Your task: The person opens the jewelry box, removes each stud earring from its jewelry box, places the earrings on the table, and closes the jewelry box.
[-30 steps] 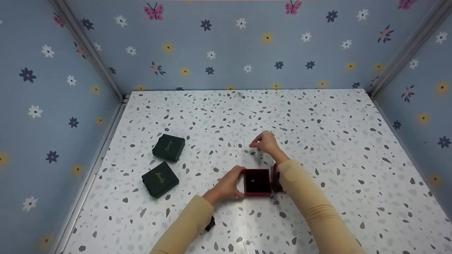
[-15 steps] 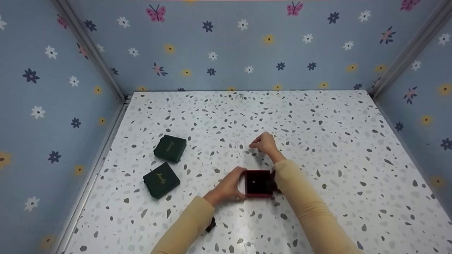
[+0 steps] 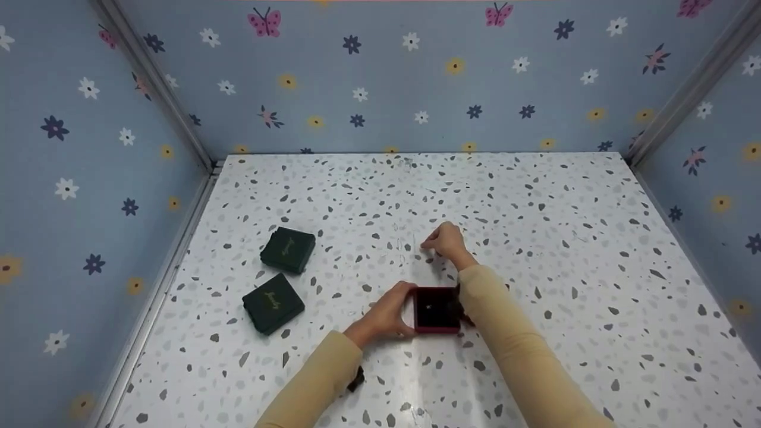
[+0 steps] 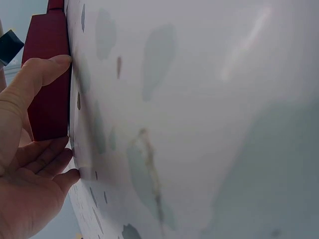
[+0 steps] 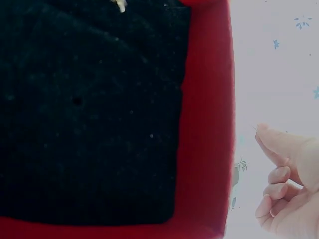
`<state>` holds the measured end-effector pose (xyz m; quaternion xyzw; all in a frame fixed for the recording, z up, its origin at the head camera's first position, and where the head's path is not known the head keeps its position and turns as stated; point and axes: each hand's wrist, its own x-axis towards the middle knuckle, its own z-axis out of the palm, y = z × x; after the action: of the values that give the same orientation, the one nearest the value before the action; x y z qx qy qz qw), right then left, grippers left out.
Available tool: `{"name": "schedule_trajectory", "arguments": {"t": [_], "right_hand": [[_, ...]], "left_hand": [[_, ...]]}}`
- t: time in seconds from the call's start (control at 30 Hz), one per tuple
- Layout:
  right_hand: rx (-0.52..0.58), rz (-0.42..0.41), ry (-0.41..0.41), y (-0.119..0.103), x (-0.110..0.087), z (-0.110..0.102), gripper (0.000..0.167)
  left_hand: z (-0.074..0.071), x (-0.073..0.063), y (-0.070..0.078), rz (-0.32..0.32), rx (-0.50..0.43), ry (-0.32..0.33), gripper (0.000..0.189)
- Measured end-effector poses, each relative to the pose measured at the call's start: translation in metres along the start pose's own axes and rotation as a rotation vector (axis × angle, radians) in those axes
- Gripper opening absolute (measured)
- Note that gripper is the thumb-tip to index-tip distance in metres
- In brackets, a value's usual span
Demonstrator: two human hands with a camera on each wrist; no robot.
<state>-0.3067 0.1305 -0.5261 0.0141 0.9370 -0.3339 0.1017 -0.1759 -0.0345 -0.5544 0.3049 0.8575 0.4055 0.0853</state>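
A red jewelry box (image 3: pixel 437 330) stands with its lid swung out to the right, mostly hidden by the right sleeve. My left hand (image 3: pixel 389 312) grips its left side, thumb and fingers on opposite walls; the left wrist view shows the thumb (image 4: pixel 42 72) against the red wall. On the dark lining (image 5: pixel 94 124) sits a small shiny piece (image 3: pixel 428 307). Beyond the box, my right hand (image 3: pixel 446 241) is raised, thumb and forefinger pinched together. A tiny, thin wisp shows at these fingertips (image 5: pixel 264 130) in the right wrist view; I cannot tell its kind.
Two dark green boxes with gold lettering, a nearer one (image 3: pixel 273 304) and a farther one (image 3: pixel 288 249), lie to the left on the speckled white table (image 3: pixel 535 196). Blue flowered panels (image 3: pixel 368 77) enclose the back and both sides.
The right forearm has shifted slightly left, covering more of the open lid. Both hands keep their hold, and the head view has shifted a little.
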Motion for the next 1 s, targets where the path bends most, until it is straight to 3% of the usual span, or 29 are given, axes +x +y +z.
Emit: {"name": "schedule_trajectory", "arguments": {"t": [0.63,1.0], "right_hand": [[-0.022,0.078,-0.058,0.0007,0.0034,0.0024,0.016],[-0.011,0.035,-0.054,-0.0005,0.0006,-0.0017,0.02]], "left_hand": [[0.0006,-0.0015,0.0019,-0.035,0.006,-0.003,0.086],[0.0015,-0.0015,0.0002,-0.02,-0.005,0.015,0.083]]}}
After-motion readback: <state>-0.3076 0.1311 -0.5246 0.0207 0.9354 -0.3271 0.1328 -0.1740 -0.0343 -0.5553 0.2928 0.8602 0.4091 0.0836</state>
